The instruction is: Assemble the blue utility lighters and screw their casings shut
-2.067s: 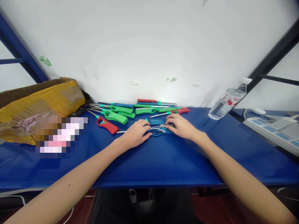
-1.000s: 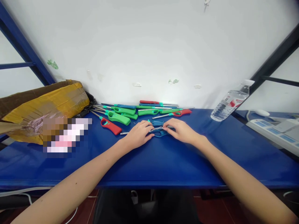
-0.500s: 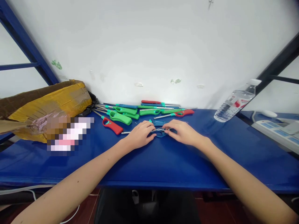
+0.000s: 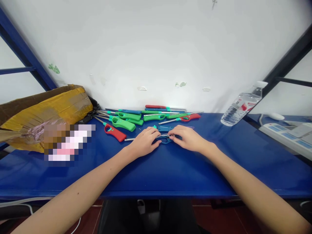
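Note:
An opened blue gas lighter point(image 4: 165, 140) lies on the table between my hands, with its metal tube point(image 4: 129, 139) sticking out to the left. My left hand point(image 4: 146, 142) is closed over the lighter's left part, thumb in front and fingers behind. Thin pale wires point(image 4: 165, 135) show at the lighter's upper edge. My right hand point(image 4: 187, 138) pinches at the right end of these wires; its fingertips partly hide what they grip. Just behind lies a loose blue shell half point(image 4: 164, 128), next to a small turquoise piece point(image 4: 155, 126).
Several green, red and blue lighters, among them a red one point(image 4: 115, 132), lie along the wall. At left stands an open, yellow-taped cardboard box point(image 4: 48, 110). A water bottle point(image 4: 241, 105) and a white power strip point(image 4: 287, 136) are at the right of the blue table point(image 4: 156, 175).
The view has shifted slightly, so everything sits a little further left. Both hands stay at the blue lighter, with only small finger movements.

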Tool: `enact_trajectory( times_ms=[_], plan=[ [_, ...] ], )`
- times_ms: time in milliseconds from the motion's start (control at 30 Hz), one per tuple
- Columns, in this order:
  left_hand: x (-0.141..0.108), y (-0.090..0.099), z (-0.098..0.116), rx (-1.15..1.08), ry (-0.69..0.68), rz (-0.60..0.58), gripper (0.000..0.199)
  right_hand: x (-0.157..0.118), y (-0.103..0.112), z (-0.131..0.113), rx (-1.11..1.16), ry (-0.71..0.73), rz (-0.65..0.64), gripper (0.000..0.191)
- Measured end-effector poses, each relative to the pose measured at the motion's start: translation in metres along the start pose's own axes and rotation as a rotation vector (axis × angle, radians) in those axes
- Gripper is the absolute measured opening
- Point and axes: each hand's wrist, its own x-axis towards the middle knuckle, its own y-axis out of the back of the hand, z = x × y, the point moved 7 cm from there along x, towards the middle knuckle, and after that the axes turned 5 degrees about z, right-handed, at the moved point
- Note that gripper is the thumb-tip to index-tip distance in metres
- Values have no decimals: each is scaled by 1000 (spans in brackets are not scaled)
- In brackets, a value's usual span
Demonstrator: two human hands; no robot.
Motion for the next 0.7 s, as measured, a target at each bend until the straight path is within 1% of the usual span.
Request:
enact_trajectory(
  times_ms=[133,267,367,567,700],
  plan=[
    [-1,0,-2,12,25,24,24,-1,-3,0,14,15,-16,22],
    [-2,0,-3,18,35,17,26,-1,-5,0,10,21,-37,22],
    [-1,4,-5,25,42,28,28,-1,-5,0,10,12,-47,22],
    [1,17,-22,80,99,53,46,-1,-5,0,10,10,-54,22],
    [-1,13,-30,129,142,11,52,-1,-4,-1,12,9,-46,22]
  ],
)
